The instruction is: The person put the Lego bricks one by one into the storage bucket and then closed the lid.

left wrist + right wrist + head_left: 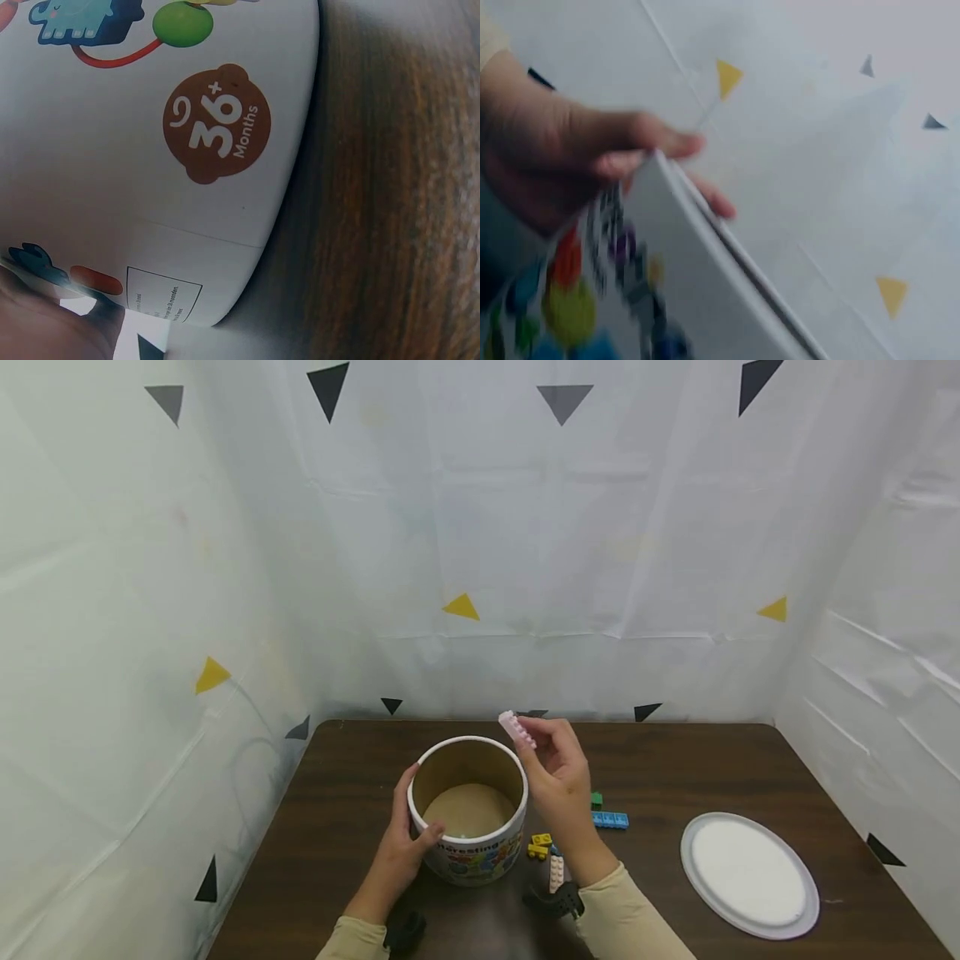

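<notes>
A round white tub (480,860) with a colourful printed side stands on the table, its top open and its tan inner floor showing. My left hand (401,852) grips the tub's left side, thumb over the rim. That same grip shows in the right wrist view, where the left hand (592,150) holds the rim (705,232). Just above the tub's right rim, my right hand (558,785) pinches a pale pink toy brick (517,729) between thumb and fingers. The left wrist view is filled mostly by the tub's printed wall (90,150).
Right of the tub lie yellow bricks (542,839), a pale pink brick (556,873), a blue brick strip (611,820) and a green brick (596,800), partly behind the right arm. A round white lid (750,872) rests farther right on the dark wooden table (337,810).
</notes>
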Demonstrator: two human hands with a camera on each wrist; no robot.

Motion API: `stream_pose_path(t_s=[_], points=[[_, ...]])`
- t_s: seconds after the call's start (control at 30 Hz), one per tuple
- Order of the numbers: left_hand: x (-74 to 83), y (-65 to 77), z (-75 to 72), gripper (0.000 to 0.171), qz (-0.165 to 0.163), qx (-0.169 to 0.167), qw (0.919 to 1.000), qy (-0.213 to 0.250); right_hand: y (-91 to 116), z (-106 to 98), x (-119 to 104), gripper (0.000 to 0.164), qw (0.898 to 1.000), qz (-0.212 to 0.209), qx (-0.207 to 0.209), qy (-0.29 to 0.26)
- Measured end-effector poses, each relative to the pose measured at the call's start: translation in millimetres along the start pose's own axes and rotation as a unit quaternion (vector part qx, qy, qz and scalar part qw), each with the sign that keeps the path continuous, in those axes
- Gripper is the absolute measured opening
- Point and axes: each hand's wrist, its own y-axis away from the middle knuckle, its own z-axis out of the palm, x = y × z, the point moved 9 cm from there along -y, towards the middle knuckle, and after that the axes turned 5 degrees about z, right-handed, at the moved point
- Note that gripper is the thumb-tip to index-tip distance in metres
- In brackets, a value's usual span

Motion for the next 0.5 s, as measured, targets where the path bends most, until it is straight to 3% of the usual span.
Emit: stream_pose_path(t_s=[0.1, 0.23, 0.33, 0.5], points=[[-2.3, 2.8, 1.1, 0.099, -0.003, 0.004, 0.9999, -0.013, -3.3, 25.3, 7.8, 0.03, 0.999, 0.012, -0.025, -0.025], [-2.9, 5.2, 0.5, 0.099, -0.009, 0.009, 0.9998, -0.018, -1.6, 52.0, 28.5, 0.023, 0.997, 0.045, -0.047, 0.046], [-1.2, 3.8, 3.3, 0.098, -0.008, 0.001, 1.0, -0.004, -0.8, 57.9, 35.5, 0.018, 0.989, 0.052, -0.035, 0.137], [1.1, 0.6, 5.2, 0.097, -0.007, -0.004, 1.0, 0.003, -5.2, 60.6, 37.8, 0.016, 0.981, 0.064, -0.036, 0.181]])
